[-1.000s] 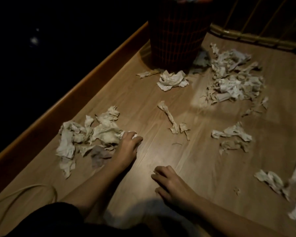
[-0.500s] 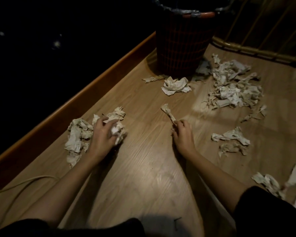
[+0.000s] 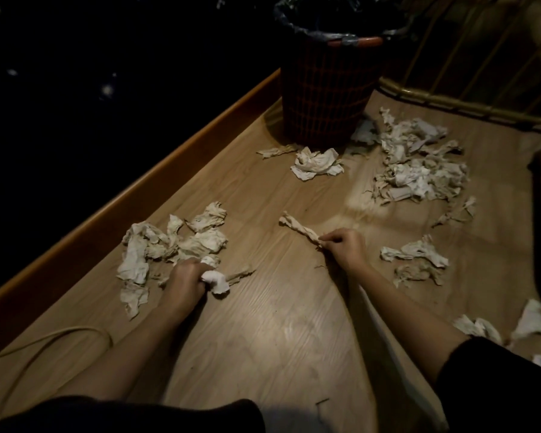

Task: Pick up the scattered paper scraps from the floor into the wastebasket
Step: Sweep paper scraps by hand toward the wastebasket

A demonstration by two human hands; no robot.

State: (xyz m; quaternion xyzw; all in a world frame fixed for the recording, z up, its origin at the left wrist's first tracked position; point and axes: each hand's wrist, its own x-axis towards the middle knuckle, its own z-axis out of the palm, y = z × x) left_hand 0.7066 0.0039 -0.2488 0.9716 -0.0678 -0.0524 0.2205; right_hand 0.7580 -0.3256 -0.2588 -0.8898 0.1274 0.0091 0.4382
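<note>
With left hand [image 3: 186, 278], gripping a wad [image 3: 215, 280], pile [image 3: 169, 242] just beyond it; with right hand [image 3: 345, 248], pinching the near end of a twisted scrap [image 3: 299, 229] on the floor [image 3: 278, 332]. Far beyond both hands, lined wastebasket [image 3: 328, 98], contents lost in darkness; heap [image 3: 419, 173] beyond right hand.

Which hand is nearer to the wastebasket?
Right. The right hand is in line with the wastebasket, on its near side, pinching a twisted scrap. The left hand is farther back and to the left, gripping a wad.
</note>
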